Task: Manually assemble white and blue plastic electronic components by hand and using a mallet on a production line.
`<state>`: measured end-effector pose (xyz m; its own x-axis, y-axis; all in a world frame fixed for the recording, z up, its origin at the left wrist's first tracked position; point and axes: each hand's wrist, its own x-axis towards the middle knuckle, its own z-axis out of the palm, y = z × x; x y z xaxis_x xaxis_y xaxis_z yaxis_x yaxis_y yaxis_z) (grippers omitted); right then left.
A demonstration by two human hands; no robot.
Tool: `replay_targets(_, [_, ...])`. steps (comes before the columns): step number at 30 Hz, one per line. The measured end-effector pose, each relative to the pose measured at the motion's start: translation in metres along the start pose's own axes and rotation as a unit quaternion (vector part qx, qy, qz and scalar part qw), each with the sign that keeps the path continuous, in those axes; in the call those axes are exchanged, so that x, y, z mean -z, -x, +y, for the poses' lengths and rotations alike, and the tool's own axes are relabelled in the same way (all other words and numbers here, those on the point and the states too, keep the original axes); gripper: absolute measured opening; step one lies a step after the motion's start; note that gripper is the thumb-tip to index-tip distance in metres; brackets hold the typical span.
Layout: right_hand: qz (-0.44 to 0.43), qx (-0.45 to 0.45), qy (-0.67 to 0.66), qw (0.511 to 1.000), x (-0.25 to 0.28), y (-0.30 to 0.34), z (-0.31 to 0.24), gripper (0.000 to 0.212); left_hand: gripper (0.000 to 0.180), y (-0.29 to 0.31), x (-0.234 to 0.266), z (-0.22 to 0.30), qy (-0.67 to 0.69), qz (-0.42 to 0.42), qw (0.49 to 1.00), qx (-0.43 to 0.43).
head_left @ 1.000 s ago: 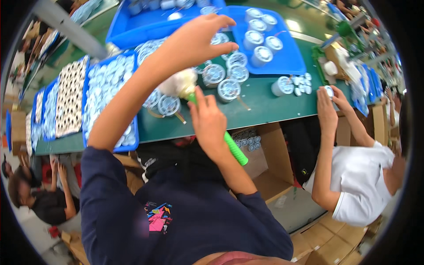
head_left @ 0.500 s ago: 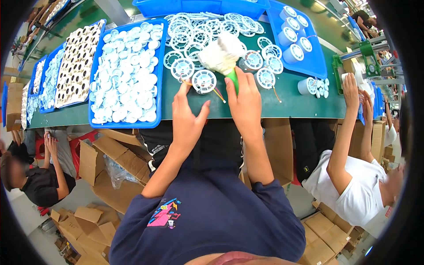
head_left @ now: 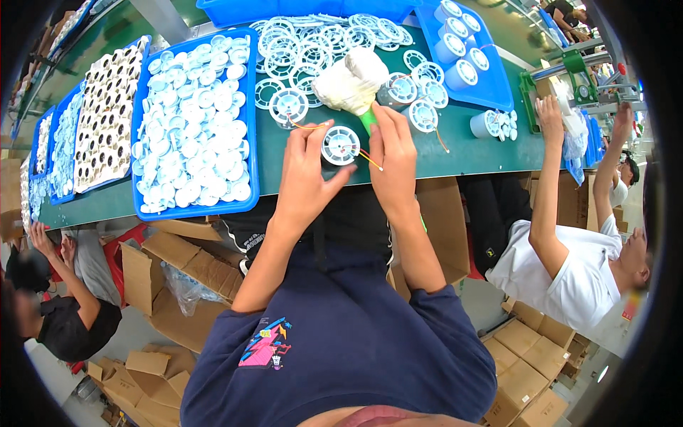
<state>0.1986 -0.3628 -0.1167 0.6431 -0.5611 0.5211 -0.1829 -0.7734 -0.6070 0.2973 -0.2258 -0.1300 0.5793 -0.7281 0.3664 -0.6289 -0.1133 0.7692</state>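
In my right hand (head_left: 393, 162) is a mallet (head_left: 351, 80) with a green handle and a bulky white wrapped head. The head rests over or just above the bench beyond my fingers. My left hand (head_left: 304, 176) closes round the near side of a round white housing (head_left: 340, 144), fingers on its left and thumb below. Red and yellow wires (head_left: 371, 160) trail from that housing toward my right hand. Left of the mallet head stands a second wired housing (head_left: 289, 107). Two more housings (head_left: 422, 116) stand to the right.
Flat white rings (head_left: 313, 53) are heaped behind the mallet. A blue tray (head_left: 250, 153) of white caps lies at left, a blue tray (head_left: 491, 89) of white cylinders at back right. A cylinder (head_left: 485, 124) and small caps stand right. People work on both sides.
My left hand has moved right and closed round the near housing, which has come nearer to me. The mallet has shifted slightly left. The view has turned a little.
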Motion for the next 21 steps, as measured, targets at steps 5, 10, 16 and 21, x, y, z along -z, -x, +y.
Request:
replay_targets(5, [0.005, 0.014, 0.007, 1.0, 0.007, -0.005, 0.001, 0.034, 0.084, 0.01, 0.004, -0.009, 0.035, -0.024, 0.999, -0.027])
replay_targets(10, [-0.029, -0.017, 0.087, 0.996, 0.007, -0.005, -0.006, 0.042, 0.079, 0.019, 0.009, -0.005, 0.023, 0.037, 0.999, -0.002])
replay_targets(16, [-0.066, -0.045, 0.026, 0.996, 0.007, -0.009, 0.011, 0.042, 0.07, 0.029, 0.005, -0.01, 0.029, 0.056, 0.995, -0.077])
replay_targets(21, [-0.126, -0.062, 0.049, 0.989, 0.01, -0.014, -0.005, 0.034, 0.064, 0.027, 0.004, -0.006, -0.006, 0.068, 0.994, -0.082])
